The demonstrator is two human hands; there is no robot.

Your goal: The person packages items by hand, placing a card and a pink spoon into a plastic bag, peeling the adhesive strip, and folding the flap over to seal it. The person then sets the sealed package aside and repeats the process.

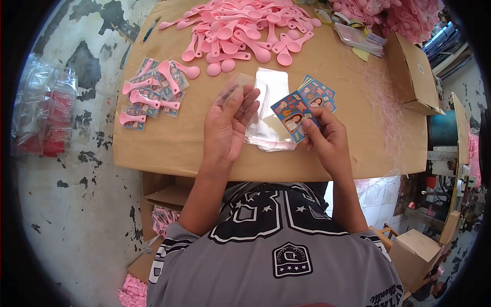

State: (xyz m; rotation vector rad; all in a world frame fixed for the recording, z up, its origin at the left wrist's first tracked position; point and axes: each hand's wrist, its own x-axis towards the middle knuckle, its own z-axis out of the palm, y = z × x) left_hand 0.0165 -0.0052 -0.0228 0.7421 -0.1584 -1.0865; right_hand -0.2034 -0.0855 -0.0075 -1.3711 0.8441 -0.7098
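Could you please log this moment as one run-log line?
left hand: clear bag | right hand: printed card | table: bag stack, pink spoon heap, spoons with cards

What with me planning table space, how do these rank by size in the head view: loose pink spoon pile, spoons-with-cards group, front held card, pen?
Largest first:
1. loose pink spoon pile
2. spoons-with-cards group
3. front held card, raised nearer the camera
4. pen

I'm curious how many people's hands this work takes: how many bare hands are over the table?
2: the left hand, holding a clear bag, and the right hand, holding a printed card. Neither is hidden.
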